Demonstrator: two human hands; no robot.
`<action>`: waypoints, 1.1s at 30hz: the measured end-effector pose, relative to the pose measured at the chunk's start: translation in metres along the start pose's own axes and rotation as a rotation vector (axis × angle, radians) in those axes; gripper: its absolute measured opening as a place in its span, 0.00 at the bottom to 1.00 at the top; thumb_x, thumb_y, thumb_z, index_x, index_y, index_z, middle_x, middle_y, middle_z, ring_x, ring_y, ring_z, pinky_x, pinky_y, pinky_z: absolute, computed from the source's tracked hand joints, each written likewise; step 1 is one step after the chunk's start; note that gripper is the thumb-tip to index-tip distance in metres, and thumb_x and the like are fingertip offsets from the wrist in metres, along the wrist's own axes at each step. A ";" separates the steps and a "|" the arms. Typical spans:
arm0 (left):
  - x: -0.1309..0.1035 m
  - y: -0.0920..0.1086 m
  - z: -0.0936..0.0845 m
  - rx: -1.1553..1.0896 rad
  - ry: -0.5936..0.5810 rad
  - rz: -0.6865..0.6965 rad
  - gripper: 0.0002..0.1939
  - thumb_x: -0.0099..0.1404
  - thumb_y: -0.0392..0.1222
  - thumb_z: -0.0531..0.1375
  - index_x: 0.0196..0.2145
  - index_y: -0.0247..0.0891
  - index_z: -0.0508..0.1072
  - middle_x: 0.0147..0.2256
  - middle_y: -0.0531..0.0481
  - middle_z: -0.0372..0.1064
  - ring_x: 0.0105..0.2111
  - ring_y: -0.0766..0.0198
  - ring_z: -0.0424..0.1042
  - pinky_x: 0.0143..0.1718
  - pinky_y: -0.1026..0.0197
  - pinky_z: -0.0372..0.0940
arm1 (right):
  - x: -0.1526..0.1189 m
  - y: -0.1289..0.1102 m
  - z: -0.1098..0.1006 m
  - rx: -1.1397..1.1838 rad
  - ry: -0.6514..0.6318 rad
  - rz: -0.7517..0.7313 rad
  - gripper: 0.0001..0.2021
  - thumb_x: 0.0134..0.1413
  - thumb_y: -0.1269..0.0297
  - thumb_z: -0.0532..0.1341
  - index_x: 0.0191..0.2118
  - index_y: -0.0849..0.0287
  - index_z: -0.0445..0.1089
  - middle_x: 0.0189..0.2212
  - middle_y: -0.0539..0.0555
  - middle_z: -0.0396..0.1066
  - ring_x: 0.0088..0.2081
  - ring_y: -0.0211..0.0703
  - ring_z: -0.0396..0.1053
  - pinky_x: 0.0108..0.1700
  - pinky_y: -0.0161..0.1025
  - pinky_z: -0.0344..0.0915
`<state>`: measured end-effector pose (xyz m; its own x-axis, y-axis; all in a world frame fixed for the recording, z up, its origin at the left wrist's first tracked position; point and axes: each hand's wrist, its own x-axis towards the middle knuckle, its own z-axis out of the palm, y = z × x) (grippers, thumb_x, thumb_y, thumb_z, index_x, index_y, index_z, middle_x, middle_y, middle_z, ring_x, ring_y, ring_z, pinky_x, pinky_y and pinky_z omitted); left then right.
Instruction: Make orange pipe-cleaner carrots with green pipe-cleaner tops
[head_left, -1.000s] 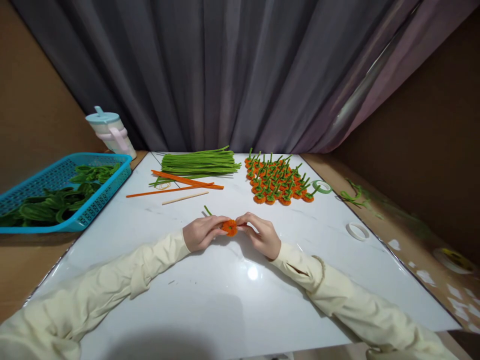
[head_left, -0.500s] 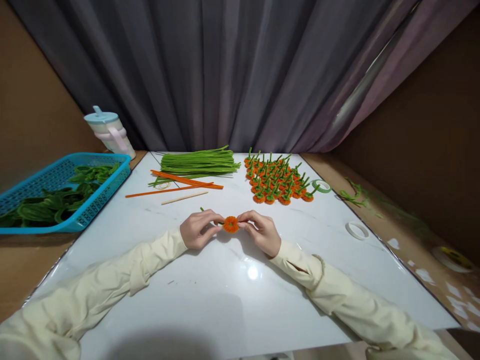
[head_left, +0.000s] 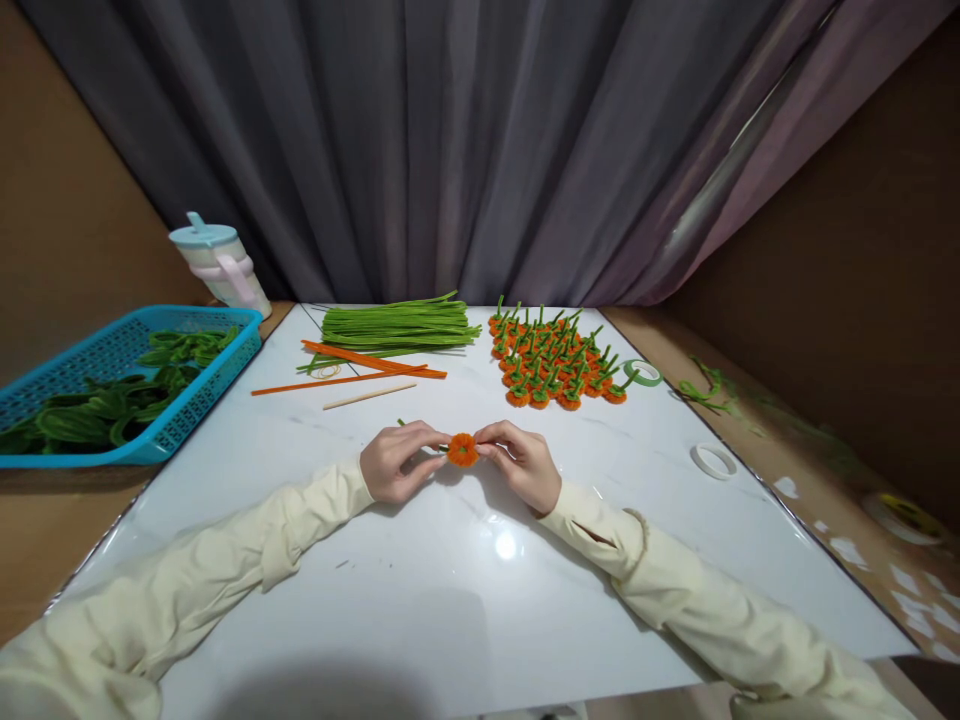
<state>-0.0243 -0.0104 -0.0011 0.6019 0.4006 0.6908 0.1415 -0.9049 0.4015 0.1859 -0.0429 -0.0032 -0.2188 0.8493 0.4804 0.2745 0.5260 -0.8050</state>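
Note:
Between my two hands is an orange pipe-cleaner flower (head_left: pixel 463 450) with a small green centre, its face turned toward me. My left hand (head_left: pixel 400 463) pinches it from the left, thumb and fingertips closed at its edge; a bit of green stem pokes out behind that hand. On the other side, my right hand (head_left: pixel 525 464) grips the flower's right edge between thumb and fingers. Beyond the hands lie a bundle of green pipe cleaners (head_left: pixel 397 326), orange pipe cleaners (head_left: pixel 375 359) and a pale wooden stick (head_left: pixel 369 396).
Rows of finished orange flowers (head_left: pixel 559 360) stand stem-up at the back right. Green tape (head_left: pixel 643 373) and a white tape roll (head_left: pixel 714 461) lie to the right. A blue basket (head_left: pixel 169 425) of green leaves and a lidded tumbler (head_left: pixel 221 265) are at left.
Almost nothing differs. The flower and the fingertips around it have shifted very slightly, and the green stem end behind my left hand sits a little lower.

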 end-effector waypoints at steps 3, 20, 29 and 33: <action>0.000 0.000 0.000 0.014 0.002 0.016 0.13 0.59 0.32 0.56 0.44 0.32 0.67 0.33 0.42 0.71 0.31 0.64 0.69 0.28 0.64 0.66 | 0.000 0.001 0.000 0.017 0.009 0.018 0.03 0.53 0.66 0.58 0.32 0.58 0.68 0.29 0.52 0.72 0.30 0.38 0.70 0.34 0.35 0.67; 0.000 -0.002 0.001 0.042 -0.093 0.003 0.11 0.60 0.33 0.55 0.42 0.33 0.68 0.31 0.43 0.71 0.27 0.65 0.68 0.26 0.65 0.64 | 0.000 0.000 0.000 -0.041 -0.035 -0.067 0.04 0.55 0.66 0.56 0.32 0.58 0.67 0.28 0.52 0.71 0.30 0.37 0.69 0.34 0.34 0.67; 0.000 0.000 0.002 0.165 -0.006 0.117 0.11 0.60 0.30 0.55 0.42 0.34 0.68 0.30 0.45 0.72 0.27 0.65 0.70 0.26 0.66 0.66 | -0.002 -0.007 0.001 -0.050 0.023 -0.116 0.05 0.55 0.71 0.55 0.32 0.59 0.67 0.27 0.52 0.70 0.30 0.36 0.68 0.34 0.33 0.66; 0.001 0.002 0.001 0.183 -0.008 0.147 0.11 0.60 0.29 0.55 0.42 0.33 0.68 0.31 0.43 0.73 0.28 0.64 0.70 0.28 0.65 0.66 | -0.003 -0.009 0.001 -0.051 0.031 -0.134 0.05 0.55 0.71 0.55 0.32 0.59 0.67 0.27 0.52 0.69 0.29 0.36 0.67 0.33 0.34 0.65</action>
<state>-0.0223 -0.0115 -0.0006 0.6328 0.2620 0.7286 0.1915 -0.9647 0.1805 0.1828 -0.0501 0.0022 -0.2276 0.7716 0.5940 0.2923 0.6360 -0.7142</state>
